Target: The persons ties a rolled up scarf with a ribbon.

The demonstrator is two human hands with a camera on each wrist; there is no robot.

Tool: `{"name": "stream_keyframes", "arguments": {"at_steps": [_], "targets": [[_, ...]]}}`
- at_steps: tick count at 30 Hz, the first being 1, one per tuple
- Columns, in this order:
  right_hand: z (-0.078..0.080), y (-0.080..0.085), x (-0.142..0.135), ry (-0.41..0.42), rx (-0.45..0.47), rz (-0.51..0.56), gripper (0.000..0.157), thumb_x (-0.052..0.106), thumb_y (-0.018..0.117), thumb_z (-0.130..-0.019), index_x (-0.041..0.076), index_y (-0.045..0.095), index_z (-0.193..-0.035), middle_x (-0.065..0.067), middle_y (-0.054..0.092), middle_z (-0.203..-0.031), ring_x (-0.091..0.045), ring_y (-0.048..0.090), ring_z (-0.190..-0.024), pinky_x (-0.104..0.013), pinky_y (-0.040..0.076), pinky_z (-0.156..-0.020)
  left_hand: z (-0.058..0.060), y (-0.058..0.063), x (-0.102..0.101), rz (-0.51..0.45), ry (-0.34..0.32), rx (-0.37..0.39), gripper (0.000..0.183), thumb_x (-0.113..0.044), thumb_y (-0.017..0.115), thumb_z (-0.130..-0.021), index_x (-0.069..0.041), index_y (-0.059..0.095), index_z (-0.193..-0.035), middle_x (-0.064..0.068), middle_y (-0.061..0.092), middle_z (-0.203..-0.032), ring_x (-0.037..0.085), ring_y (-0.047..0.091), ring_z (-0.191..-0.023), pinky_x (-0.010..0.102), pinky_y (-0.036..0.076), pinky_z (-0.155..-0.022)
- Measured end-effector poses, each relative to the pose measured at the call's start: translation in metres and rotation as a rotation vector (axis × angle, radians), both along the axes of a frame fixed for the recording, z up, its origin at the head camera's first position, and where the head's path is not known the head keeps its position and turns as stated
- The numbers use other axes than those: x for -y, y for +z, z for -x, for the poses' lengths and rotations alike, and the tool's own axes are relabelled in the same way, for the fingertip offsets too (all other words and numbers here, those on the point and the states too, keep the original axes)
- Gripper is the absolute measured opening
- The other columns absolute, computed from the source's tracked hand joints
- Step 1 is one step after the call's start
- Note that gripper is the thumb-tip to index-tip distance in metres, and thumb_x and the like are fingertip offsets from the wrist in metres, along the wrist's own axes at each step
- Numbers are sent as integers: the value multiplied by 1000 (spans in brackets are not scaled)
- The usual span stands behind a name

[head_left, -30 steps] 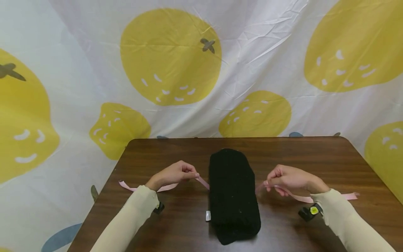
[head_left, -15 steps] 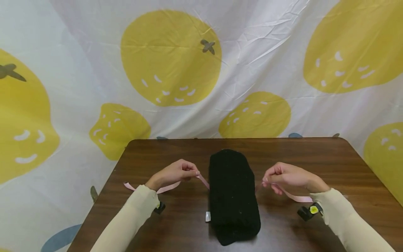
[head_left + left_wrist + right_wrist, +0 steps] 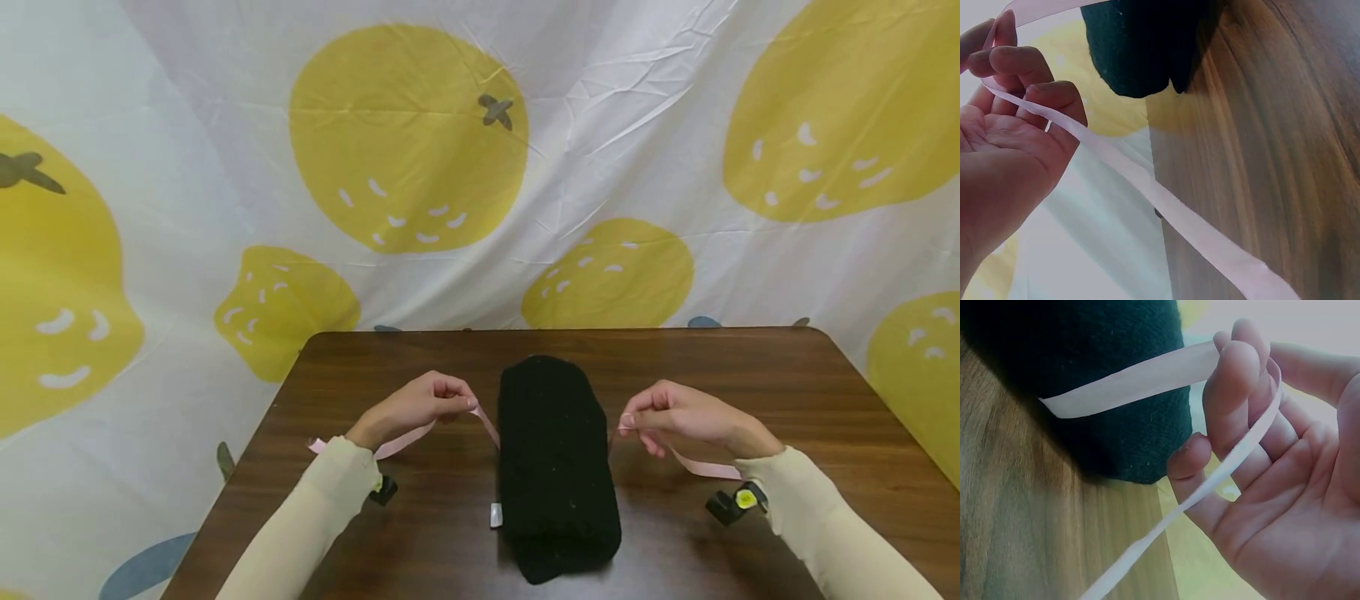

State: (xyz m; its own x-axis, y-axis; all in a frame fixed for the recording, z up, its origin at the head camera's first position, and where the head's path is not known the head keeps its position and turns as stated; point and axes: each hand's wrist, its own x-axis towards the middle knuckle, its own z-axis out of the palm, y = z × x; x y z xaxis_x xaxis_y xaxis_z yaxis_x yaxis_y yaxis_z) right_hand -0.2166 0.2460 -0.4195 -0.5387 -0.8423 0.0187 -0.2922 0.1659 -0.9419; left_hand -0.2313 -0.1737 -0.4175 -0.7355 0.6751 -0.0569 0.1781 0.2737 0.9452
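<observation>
While a black bundle (image 3: 557, 467) lies between them, left hand (image 3: 416, 408), right hand (image 3: 682, 414), each grip pinching pink ribbon (image 3: 1138, 381).

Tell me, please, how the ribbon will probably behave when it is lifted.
The ribbon is probably floppy: it curves loosely at the right hand. It looks light, being thin and narrow. Its middle may drag, as it seems to run under the black bundle.

Smooth ribbon (image 3: 1135, 381); matt cloth bundle (image 3: 557, 467)
</observation>
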Motion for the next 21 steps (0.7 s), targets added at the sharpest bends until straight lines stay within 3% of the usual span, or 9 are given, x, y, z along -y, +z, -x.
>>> {"name": "stream_keyframes", "arguments": {"at_steps": [4,7,13,17,21], "targets": [[0,2,1,-2,-9,14,22,5,49,-103,0,70,-104,-19,60,-65,-40,53,-55,-35,56,-66,-4,1,-3,-74,51,124,28,-32,66,-95,-6,71,-105,10,66,-101,22,52,-93,45,41,-93],[0,3,3,-16,-18,17,21,5,49,-102,1,70,-104,-18,60,-66,-41,52,-55,-35,55,-63,-6,2,-6,-133,83,185,36,-34,69,-93,-1,69,-106,10,63,-97,21,49,-88,39,40,-88],[-5,8,9,-35,-55,30,20,4,50,-102,2,70,-105,-18,61,-66,-30,57,-55,-37,54,-58,-6,4,-12,-176,98,161,34,-30,69,-93,2,68,-101,5,62,-92,21,46,-84,32,40,-82],[-8,12,16,-47,-48,45,20,4,50,-102,-5,68,-105,-20,60,-67,-24,59,-56,-35,54,-59,-5,7,-16,-204,91,183,34,-29,70,-93,4,67,-101,9,64,-96,22,52,-91,35,42,-90],[-10,15,21,-85,-45,35,23,8,50,-103,-8,66,-105,-18,60,-66,-26,58,-56,-33,54,-61,-5,8,-19,-208,87,177,32,-28,70,-93,3,67,-100,10,65,-97,21,54,-92,38,43,-92]]}}
